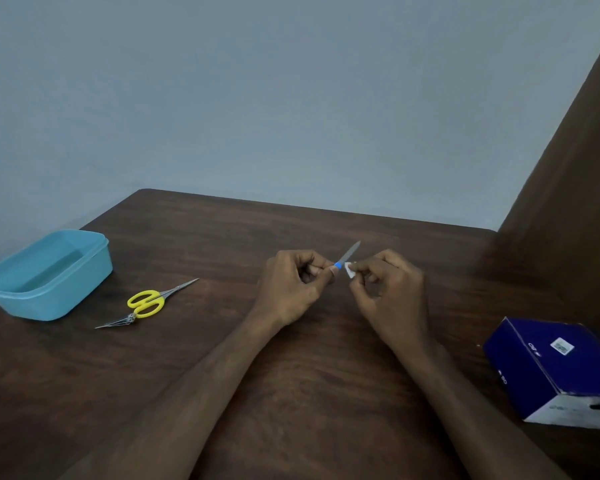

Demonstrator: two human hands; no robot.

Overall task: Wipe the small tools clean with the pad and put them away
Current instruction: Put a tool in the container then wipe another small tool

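While my left hand (293, 285) pinches the blue handle of a slim grey metal nail file (347, 255), blade tilted up and away, my right hand (388, 289) grips a small white pad (350, 270) just beside that handle. Well left of my hands lie yellow-handled scissors (153, 301), touching steel tweezers (116, 322), near an open light-blue plastic tub (49, 275). A dark blue cardboard box (558, 370) sits to my right on the brown wooden table (326, 393).
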